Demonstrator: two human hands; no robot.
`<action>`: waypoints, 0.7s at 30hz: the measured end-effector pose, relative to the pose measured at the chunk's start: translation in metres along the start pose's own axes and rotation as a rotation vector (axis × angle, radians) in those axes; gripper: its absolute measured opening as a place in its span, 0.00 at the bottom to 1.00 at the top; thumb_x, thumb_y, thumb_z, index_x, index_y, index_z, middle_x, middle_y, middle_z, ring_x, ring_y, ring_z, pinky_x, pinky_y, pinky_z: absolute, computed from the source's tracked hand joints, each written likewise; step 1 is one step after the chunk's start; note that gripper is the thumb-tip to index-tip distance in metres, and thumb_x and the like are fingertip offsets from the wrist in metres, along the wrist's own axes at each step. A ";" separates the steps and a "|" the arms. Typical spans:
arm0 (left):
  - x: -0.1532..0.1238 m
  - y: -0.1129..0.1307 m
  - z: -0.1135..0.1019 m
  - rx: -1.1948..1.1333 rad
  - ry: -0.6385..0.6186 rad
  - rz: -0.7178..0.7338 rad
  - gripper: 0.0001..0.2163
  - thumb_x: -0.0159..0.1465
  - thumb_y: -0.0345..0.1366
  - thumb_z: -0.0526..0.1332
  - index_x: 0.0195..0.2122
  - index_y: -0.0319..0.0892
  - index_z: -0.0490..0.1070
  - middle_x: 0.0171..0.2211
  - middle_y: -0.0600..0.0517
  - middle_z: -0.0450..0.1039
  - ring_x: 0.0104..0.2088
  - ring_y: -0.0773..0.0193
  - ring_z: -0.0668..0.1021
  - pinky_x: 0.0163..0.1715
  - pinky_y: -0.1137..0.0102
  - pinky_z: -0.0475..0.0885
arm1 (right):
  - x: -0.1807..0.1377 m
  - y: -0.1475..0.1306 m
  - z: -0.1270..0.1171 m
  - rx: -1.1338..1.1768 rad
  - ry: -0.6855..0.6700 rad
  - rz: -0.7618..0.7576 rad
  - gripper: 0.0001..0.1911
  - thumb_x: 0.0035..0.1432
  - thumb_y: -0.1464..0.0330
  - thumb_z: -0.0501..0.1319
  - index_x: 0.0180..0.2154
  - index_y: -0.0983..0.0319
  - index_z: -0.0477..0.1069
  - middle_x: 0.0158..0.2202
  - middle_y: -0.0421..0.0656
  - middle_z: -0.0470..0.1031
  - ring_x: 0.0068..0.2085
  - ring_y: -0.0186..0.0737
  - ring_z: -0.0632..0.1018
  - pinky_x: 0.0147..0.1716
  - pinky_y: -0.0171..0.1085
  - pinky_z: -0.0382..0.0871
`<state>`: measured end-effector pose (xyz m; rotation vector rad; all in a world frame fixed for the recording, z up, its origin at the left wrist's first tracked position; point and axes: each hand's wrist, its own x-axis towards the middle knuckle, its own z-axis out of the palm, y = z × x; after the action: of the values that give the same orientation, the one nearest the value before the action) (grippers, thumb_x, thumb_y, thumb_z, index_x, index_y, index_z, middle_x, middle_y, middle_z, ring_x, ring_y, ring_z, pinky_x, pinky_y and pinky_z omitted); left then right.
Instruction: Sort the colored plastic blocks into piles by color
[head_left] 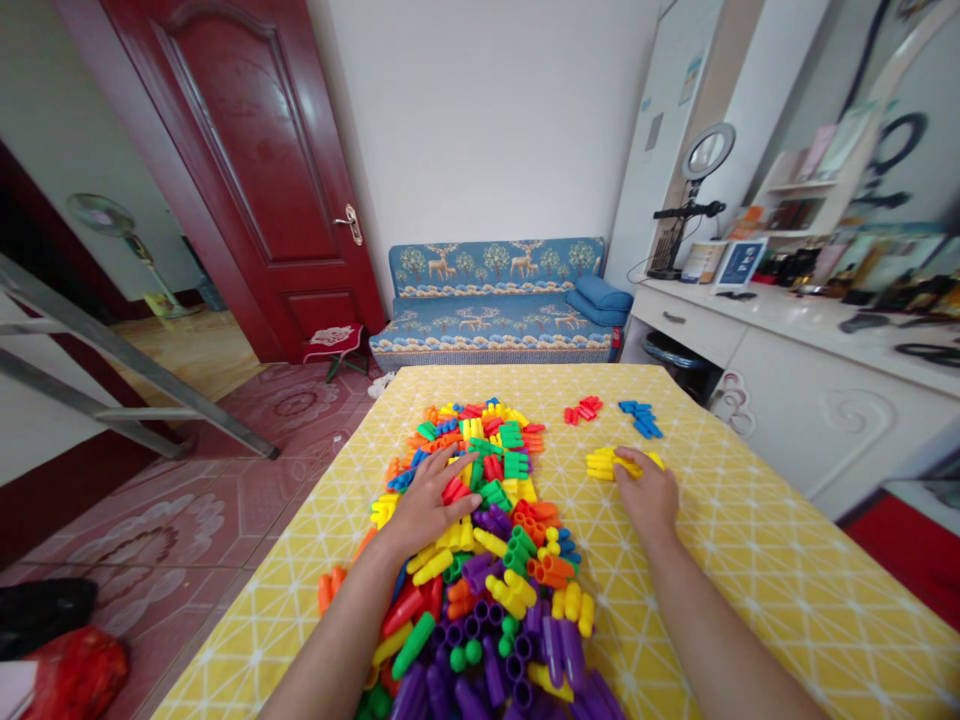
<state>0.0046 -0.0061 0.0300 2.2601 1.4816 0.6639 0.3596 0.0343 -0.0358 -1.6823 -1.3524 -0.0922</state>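
A long pile of plastic toy building pieces, in purple, green, yellow, red, orange and blue, runs down the table. My left hand rests over its left side, fingers spread, close to a red piece. Off to the right, my right hand has its fingers closed on a yellow toy piece, partly hidden under them. Other yellow pieces lie against it on the left. Farther back sit a small group of red pieces and a small group of blue pieces.
A yellow patterned cloth covers the table. Behind it stands a blue sofa. At the right is a white dressing table with a ring light; at the left, a metal ladder and a red door.
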 end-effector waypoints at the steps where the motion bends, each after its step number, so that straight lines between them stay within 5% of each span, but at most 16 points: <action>1: 0.000 0.000 0.000 -0.001 0.000 0.001 0.28 0.62 0.54 0.56 0.63 0.55 0.57 0.66 0.50 0.51 0.66 0.49 0.53 0.62 0.50 0.52 | 0.000 0.000 -0.001 0.017 0.022 -0.024 0.16 0.50 0.64 0.54 0.37 0.62 0.76 0.39 0.49 0.79 0.40 0.49 0.77 0.48 0.52 0.63; 7: 0.000 0.001 -0.001 -0.001 0.002 -0.005 0.28 0.62 0.54 0.56 0.63 0.55 0.58 0.67 0.50 0.51 0.66 0.49 0.53 0.63 0.51 0.52 | -0.004 -0.024 -0.007 0.250 0.092 -0.191 0.11 0.54 0.66 0.55 0.36 0.62 0.75 0.40 0.47 0.78 0.44 0.45 0.76 0.49 0.46 0.65; 14: -0.001 0.002 -0.001 -0.003 -0.004 -0.009 0.28 0.62 0.54 0.56 0.63 0.55 0.57 0.67 0.50 0.50 0.66 0.49 0.53 0.63 0.51 0.51 | -0.028 -0.075 -0.001 0.653 -0.568 -0.024 0.14 0.54 0.59 0.62 0.37 0.61 0.75 0.33 0.44 0.78 0.32 0.40 0.76 0.33 0.38 0.70; 17: -0.001 0.002 -0.001 -0.004 0.000 -0.006 0.28 0.62 0.53 0.56 0.63 0.55 0.57 0.67 0.50 0.51 0.66 0.50 0.53 0.63 0.51 0.51 | -0.032 -0.087 -0.006 0.683 -0.819 -0.072 0.14 0.51 0.59 0.65 0.37 0.61 0.77 0.36 0.44 0.78 0.38 0.42 0.77 0.39 0.40 0.70; 21: -0.001 0.001 0.000 -0.008 0.007 0.001 0.28 0.62 0.54 0.56 0.63 0.56 0.57 0.66 0.50 0.51 0.66 0.49 0.53 0.62 0.50 0.51 | -0.032 -0.095 -0.014 0.693 -0.948 -0.131 0.17 0.49 0.61 0.67 0.42 0.60 0.77 0.45 0.46 0.76 0.47 0.46 0.75 0.50 0.45 0.66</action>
<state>0.0048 -0.0068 0.0305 2.2547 1.4780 0.6773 0.2786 -0.0034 0.0113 -1.0261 -1.8602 1.0972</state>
